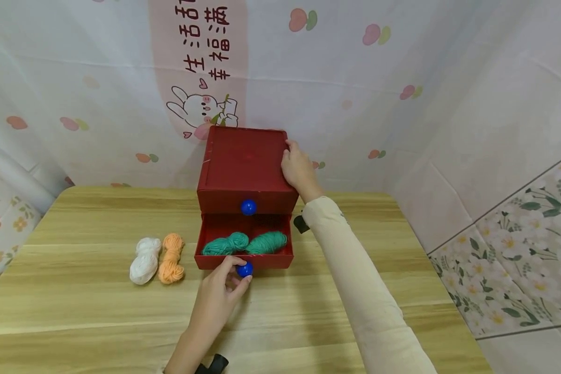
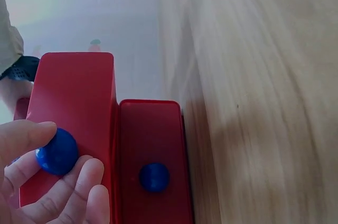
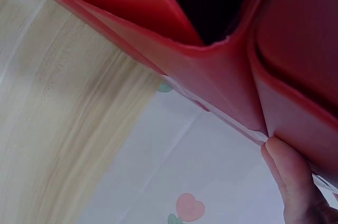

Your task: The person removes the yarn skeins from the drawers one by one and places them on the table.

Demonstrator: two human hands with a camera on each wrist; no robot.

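Observation:
A red drawer box (image 1: pixel 250 156) stands on the table, its lower drawer (image 1: pixel 268 262) pulled out. Two teal yarn skeins lie inside, one on the left (image 1: pixel 219 246) and one on the right (image 1: pixel 267 242). My left hand (image 1: pixel 217 291) pinches the blue round knob (image 1: pixel 245 269) on that drawer's front. The left wrist view shows fingers (image 2: pixel 79 182) around a blue knob (image 2: pixel 59 152), with a second knob (image 2: pixel 155 177) beside it. My right hand (image 1: pixel 300 169) holds the box's upper right edge; its thumb (image 3: pixel 288 166) lies against the red side, its other fingers mostly hidden.
Left of the box, a white yarn skein (image 1: pixel 145 261) and an orange yarn skein (image 1: pixel 171 258) lie side by side on the wooden table (image 1: pixel 98 311). The upper drawer's blue knob (image 1: pixel 249 207) overhangs the opening. A printed curtain (image 1: pixel 332 104) hangs close behind the box.

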